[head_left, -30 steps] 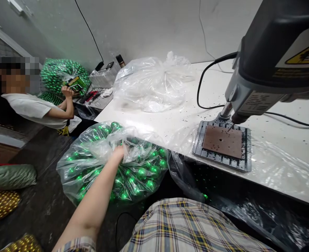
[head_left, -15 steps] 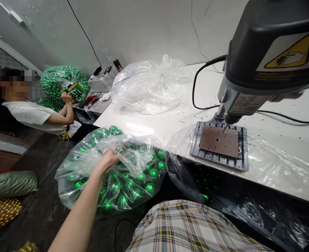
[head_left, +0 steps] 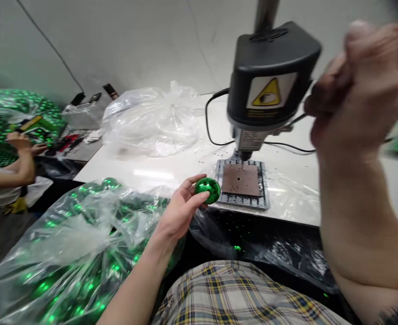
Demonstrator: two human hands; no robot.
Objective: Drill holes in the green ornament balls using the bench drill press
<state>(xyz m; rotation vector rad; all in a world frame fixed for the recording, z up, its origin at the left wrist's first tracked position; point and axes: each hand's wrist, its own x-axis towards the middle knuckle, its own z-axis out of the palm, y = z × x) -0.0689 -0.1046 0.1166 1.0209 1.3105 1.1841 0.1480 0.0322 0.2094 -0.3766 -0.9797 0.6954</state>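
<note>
View from a head cam, looking down at a white table [head_left: 172, 164] w/ a small drill press. The person's left hand [head_left: 178, 210] holds a shiny green ball [head_left: 207, 190] pinched between thumb and fingertips, fingers curled narrow around it; the ball sits in the air just off the table's front edge, close to the left side of the press base plate [head_left: 242, 184]. That plate, dark w/ a brown pad in the middle, stands at the front edge of the table, under the black drill press head [head_left: 270, 76], which bears a yellow warning label. The right hand [head_left: 358, 85] is raised high at the right, blurred, closed in a fist next to the press head; can't tell what, if anything, it grips. Below the left arm, off the table's front-left corner, lies a big clear bag of green balls [head_left: 70, 253]. A crumpled clear plastic bag [head_left: 151, 122] rests toward the table's back-left area. A black cable [head_left: 215, 117] loops across the back of the table. At far left, another person's hands [head_left: 25, 144] work beside more green balls. Plaid fabric [head_left: 239, 293] fills the bottom centre.
</note>
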